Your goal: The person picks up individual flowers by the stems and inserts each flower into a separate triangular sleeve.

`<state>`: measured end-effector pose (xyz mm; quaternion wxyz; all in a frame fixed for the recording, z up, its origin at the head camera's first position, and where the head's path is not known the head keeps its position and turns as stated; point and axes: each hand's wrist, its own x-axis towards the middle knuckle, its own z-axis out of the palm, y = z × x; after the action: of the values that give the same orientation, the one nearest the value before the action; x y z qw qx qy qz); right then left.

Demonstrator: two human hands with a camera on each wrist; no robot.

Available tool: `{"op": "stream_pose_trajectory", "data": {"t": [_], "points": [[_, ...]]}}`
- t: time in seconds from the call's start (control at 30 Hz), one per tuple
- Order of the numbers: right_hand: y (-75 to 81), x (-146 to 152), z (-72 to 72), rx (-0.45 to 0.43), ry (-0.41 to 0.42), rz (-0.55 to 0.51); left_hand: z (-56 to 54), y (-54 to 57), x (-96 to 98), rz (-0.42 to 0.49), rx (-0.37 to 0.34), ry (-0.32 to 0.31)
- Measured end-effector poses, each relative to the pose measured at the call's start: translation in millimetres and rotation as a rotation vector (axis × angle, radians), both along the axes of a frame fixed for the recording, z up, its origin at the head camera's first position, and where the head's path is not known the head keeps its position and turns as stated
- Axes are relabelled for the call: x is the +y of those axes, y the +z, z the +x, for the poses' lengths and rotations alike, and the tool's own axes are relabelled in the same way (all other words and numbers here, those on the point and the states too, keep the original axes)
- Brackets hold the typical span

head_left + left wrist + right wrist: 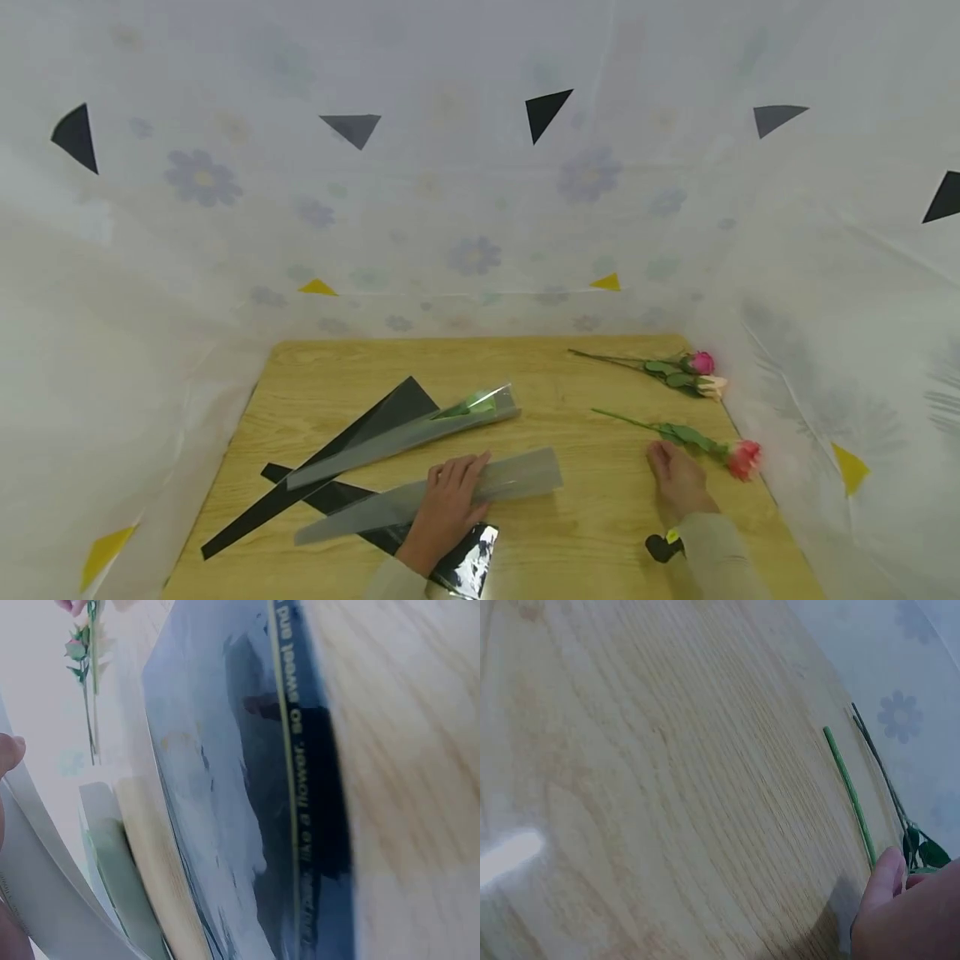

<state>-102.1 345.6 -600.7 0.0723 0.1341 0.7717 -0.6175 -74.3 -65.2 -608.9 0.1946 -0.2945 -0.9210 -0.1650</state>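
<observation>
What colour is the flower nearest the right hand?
The flower's bloom is pinkish-red; it shows best in the head view.

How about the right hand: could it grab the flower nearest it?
Probably yes: the right hand is close by the green stem of that pink flower, with nothing seeming to block it.

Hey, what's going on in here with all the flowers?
A person is working at a wooden table. Their left hand rests on a see-through sleeve, while the right hand is at the green stem of a pinkish-red flower; whether its grip has closed is hard to tell. Behind it lie a deep-pink flower and a pale one. Another see-through sleeve and black wrappers lie toward the left.
</observation>
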Motion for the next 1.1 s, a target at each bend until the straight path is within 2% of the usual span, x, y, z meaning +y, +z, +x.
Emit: {"op": "stream_pose_trajectory", "data": {"t": [0.03,0.07,0.1,0.23,0.33,0.47,0.6,0.83,1.0,1.1], "points": [[-3.3,4,1.0,0.036,0.085,0.300,0.8,-0.4,-0.1,0.002,0.002,-0.001],[-6.2,8,2.1,0.074,0.138,0.524,1.7,-0.7,-0.2,0.001,0.004,-0.002],[-8.1,11,3.2,0.109,0.157,0.686,2.5,-1.3,-0.4,-0.002,0.006,-0.003],[-5.7,20,2.3,-0.060,0.165,0.660,3.4,-3.7,-1.2,0.013,0.016,-0.012],[0.5,23,-2.2,-0.116,0.162,0.663,1.5,-3.9,-2.2,0.040,0.021,-0.024],[3.6,26,-9.0,-0.095,0.155,0.700,0.0,-1.6,-3.8,0.055,0.001,-0.027],[5.5,28,-11.4,-0.118,0.153,0.721,-0.3,-0.3,-5.3,0.056,0.008,-0.025],[9.2,36,-16.2,-0.145,0.156,0.878,-3.3,0.3,-7.2,0.078,0.023,-0.034],[9.7,40,-19.2,-0.210,0.176,0.875,-4.9,1.3,-8.4,0.062,0.029,-0.033],[15.7,38,-18.4,-0.220,0.192,0.861,-5.5,1.4,-8.9,0.058,0.032,-0.030]]}}
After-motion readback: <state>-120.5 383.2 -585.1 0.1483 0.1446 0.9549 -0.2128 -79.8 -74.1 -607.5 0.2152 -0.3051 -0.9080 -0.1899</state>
